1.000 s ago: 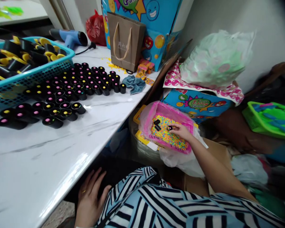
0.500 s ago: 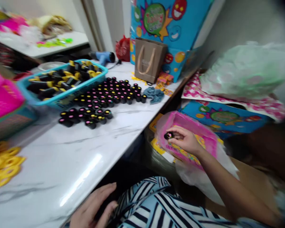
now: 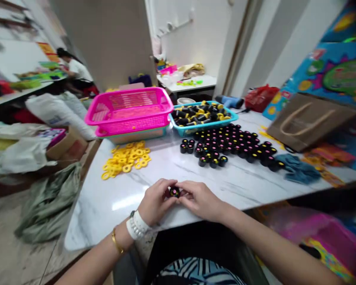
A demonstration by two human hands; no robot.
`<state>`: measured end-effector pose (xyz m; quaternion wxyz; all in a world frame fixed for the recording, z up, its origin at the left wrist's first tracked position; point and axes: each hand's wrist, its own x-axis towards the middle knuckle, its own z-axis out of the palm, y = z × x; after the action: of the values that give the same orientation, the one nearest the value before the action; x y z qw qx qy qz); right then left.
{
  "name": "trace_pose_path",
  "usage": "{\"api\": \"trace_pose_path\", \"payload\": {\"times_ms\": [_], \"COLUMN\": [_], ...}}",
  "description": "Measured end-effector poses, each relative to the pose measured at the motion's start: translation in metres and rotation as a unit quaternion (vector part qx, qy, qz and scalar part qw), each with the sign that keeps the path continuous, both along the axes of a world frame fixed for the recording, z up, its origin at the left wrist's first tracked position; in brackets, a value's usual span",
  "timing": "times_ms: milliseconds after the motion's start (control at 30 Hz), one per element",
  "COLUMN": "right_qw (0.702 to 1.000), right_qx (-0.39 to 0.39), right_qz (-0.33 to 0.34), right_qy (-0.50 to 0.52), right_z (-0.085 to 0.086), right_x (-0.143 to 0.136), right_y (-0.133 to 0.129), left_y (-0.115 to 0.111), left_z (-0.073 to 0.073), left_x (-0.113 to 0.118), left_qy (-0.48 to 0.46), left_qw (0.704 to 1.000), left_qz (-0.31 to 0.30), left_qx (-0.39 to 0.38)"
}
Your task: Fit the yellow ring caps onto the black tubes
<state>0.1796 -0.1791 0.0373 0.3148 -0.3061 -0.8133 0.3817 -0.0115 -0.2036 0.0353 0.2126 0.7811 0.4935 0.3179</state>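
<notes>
Near the table's front edge, a small black cylinder with a pink dot and coloured bits in its round end is held between both hands. My left hand curls its thumb and fingers around the cylinder's left side. On the other side, the fingers and thumb of my right hand pinch it. Many similar black cylinders stand in a cluster beyond my right hand, their ends showing pink or yellow dots. A pile of yellow plastic rings lies beyond my left hand.
A pink basket and a blue basket of black-and-yellow pieces stand at the back of the marble-patterned table. To the right are a blue cloth and a brown paper bag. A pink tub sits below the table.
My right hand has brought the black cylinder from over the pink tub to the table's front edge. My left hand, earlier open by the edge, has joined it. The view has swung left.
</notes>
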Motion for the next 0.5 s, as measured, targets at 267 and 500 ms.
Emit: {"api": "trace_pose_path", "payload": {"times_ms": [267, 500], "right_qw": [0.987, 0.975], "right_qx": [0.090, 0.154], "right_qz": [0.071, -0.016], "right_qy": [-0.115, -0.160], "right_z": [0.011, -0.005], "right_x": [-0.069, -0.144], "right_y": [0.067, 0.124], "left_y": [-0.009, -0.003], "left_z": [-0.015, -0.012], "left_x": [-0.041, -0.053], "left_qy": [-0.050, -0.057], "left_qw": [0.989, 0.990], "left_qz": [0.141, 0.118], "left_qx": [-0.019, -0.048]}}
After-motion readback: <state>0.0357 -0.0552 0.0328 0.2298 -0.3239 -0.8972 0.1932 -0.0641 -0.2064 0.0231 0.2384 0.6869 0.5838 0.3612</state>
